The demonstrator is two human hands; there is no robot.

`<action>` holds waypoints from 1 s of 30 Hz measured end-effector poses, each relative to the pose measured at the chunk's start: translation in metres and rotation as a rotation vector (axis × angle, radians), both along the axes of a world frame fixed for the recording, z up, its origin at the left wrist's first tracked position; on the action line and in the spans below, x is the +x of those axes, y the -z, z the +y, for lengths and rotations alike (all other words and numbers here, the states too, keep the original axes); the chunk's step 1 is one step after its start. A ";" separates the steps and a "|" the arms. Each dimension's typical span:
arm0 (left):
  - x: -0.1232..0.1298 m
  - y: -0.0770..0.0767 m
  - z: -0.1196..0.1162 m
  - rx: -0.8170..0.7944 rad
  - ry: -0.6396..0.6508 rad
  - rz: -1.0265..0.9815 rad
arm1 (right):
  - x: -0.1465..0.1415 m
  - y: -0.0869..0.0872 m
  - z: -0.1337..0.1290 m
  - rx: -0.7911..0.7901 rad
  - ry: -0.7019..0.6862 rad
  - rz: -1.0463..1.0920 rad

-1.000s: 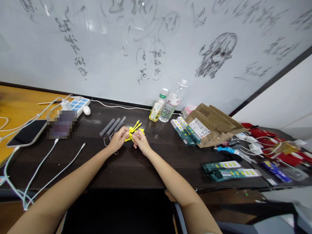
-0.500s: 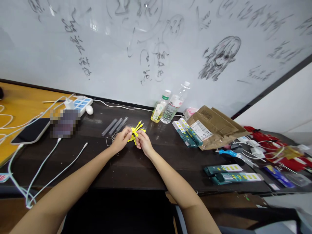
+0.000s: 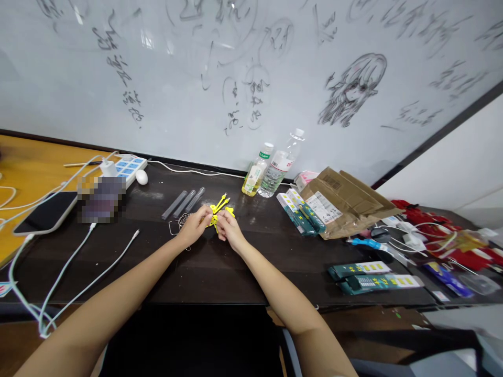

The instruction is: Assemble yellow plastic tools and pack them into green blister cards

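Observation:
Yellow plastic pieces (image 3: 222, 203) with two thin prongs pointing up and right show between my two hands over the dark table. My left hand (image 3: 195, 224) is closed on their left side, fingertips pinched. My right hand (image 3: 230, 228) is closed on their right side, fingers curled and close to the left fingertips. Much of the yellow pieces is hidden behind the fingers. Just left of my left hand lies a tangle of thin string (image 3: 183, 220). Clear tubes (image 3: 184, 203) lie side by side behind it.
Two bottles (image 3: 255, 175) (image 3: 277, 173) stand by the whiteboard. Green boxes (image 3: 301, 212) and a brown paper package (image 3: 349, 201) lie to the right, with more green boxes (image 3: 379, 283) nearer. Phones (image 3: 47, 212), cables and a power strip (image 3: 131, 168) are at left.
The view has shifted slightly. My right hand has moved a little inward over the yellow pieces, and its fingers are more curled. Both hands stay closed on them.

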State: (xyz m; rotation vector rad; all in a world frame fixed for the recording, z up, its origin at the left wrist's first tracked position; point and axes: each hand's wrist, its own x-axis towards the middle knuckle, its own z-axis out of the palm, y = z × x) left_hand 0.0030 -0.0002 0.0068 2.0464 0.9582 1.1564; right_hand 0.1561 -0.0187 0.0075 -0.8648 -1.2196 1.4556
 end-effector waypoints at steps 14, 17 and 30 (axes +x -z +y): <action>-0.008 0.001 0.003 0.189 -0.046 0.243 | 0.003 0.003 0.004 0.098 0.065 -0.161; -0.006 0.001 0.002 0.122 -0.014 0.178 | 0.002 0.005 0.005 0.127 0.086 -0.171; 0.007 -0.003 -0.002 -0.455 0.253 -0.401 | 0.001 0.011 0.004 0.259 0.172 -0.242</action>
